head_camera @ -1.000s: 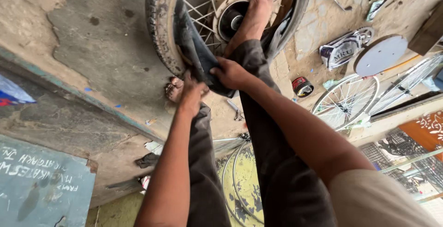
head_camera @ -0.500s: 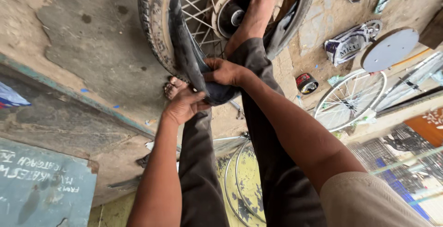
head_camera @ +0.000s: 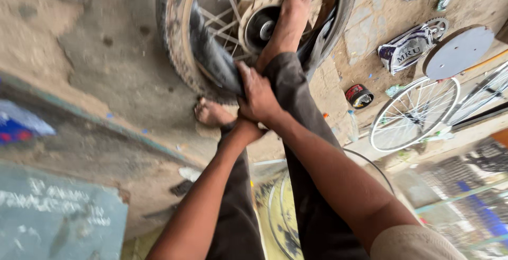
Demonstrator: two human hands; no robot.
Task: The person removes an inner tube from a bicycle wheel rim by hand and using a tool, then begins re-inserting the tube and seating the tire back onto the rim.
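A spoked wheel with a knobbly black tyre (head_camera: 177,53) lies flat on the concrete floor. A black inner tube (head_camera: 209,53) hangs out of the tyre over the rim. My right hand (head_camera: 259,98) is closed around the tube where it leaves the tyre. My left hand (head_camera: 244,130) sits just below it, mostly hidden under the right hand, gripping the same tube. My bare right foot (head_camera: 288,19) presses on the spokes beside the hub (head_camera: 262,27). My left foot (head_camera: 211,114) stands on the floor at the tyre's near edge.
A bare bicycle rim with spokes (head_camera: 413,114) lies to the right, with a round grey disc (head_camera: 457,51), a printed bag (head_camera: 407,48) and a small round tin (head_camera: 360,96) near it. A grey-green board (head_camera: 58,217) sits at the lower left. Another rim (head_camera: 280,207) lies under my legs.
Both hands have moved toward me along the tube, drawing more of it out of the tyre. The left hand has slid in under the right hand.
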